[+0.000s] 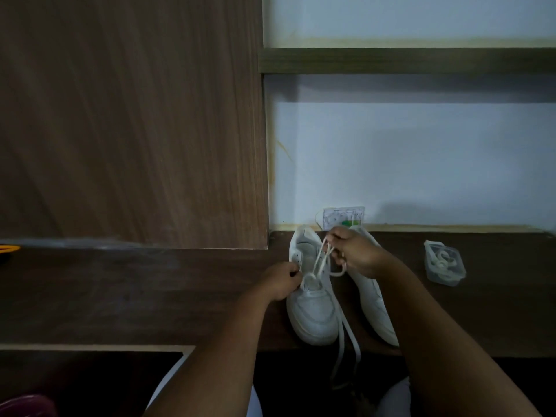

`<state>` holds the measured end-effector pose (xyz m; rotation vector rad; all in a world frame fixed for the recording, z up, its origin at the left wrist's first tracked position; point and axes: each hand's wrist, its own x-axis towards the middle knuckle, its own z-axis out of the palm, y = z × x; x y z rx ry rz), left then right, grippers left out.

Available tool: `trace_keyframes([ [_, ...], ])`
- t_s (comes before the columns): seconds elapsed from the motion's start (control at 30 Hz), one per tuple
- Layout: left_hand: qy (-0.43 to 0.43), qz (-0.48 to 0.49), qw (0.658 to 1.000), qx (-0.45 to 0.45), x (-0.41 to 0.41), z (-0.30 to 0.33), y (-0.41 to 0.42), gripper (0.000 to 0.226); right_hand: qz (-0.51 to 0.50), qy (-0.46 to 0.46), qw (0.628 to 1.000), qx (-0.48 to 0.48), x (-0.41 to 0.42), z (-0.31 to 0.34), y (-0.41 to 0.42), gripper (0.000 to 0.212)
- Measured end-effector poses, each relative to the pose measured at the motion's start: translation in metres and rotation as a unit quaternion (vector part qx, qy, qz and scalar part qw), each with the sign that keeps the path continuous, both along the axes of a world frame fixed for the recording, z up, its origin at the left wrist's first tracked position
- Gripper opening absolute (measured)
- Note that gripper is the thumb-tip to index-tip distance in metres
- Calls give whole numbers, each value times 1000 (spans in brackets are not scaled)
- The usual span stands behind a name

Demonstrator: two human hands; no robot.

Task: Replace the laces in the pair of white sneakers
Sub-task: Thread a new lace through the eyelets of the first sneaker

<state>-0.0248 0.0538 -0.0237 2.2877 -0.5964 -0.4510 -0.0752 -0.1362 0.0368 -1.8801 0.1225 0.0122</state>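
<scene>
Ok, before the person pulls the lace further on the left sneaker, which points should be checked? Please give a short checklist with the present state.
1. Left sneaker steadied by left hand: ok.
2. Lace gripped by right hand: ok.
3. Lace free of knots: cannot tell, a loop shows near the eyelets.
4. Loose lace ends on the table: not ok, they hang over the edge.
5. Bag of spare laces within reach: ok, probably.
6. Right sneaker lacing: cannot tell, arm covers it.

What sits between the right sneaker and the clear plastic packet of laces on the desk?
Nothing: in the head view the dark wooden desk is bare between the right sneaker and the clear packet of laces. Only the right forearm crosses above that sneaker.
</scene>
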Motion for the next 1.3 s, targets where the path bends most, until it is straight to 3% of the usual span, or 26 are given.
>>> trace_keyframes([
  [0.13,12,-3,1000,-1,0,3,0,19,-131,-65,989,11,29,20,5,23],
  [0.2,18,-3,1000,-4,0,3,1,19,-174,-91,979,-54,38,24,3,22],
  [0.3,13,-18,1000,1,-1,4,0,16,-145,-89,966,-195,41,25,6,14],
  [0.43,-37,-10,999,32,-1,6,-4,19,-138,-108,953,-246,40,20,6,12],
  [0.57,-94,20,995,-42,-9,12,-10,16,-142,-126,958,-216,42,19,11,16],
  [0.67,-113,-49,991,42,-14,11,-13,33,-132,-128,960,-212,43,22,16,14],
  [0.77,-152,-33,984,83,-16,11,-18,23,-92,-102,972,-189,39,20,16,5],
  [0.87,-182,-10,980,80,-20,12,-21,25,-52,-99,979,-173,34,13,20,18],
  [1.0,-163,21,985,59,-21,18,-19,21,-8,-100,995,-1,32,-1,18,46],
  [1.07,-140,26,989,46,-18,19,-13,21,-11,-94,994,-54,32,-11,9,54],
  [1.2,-93,36,995,3,-13,19,-5,19,-24,-85,959,-269,31,-30,-5,32],
  [1.3,-95,41,995,1,-11,18,-7,18,-136,-98,960,-223,22,-32,-8,13],
])
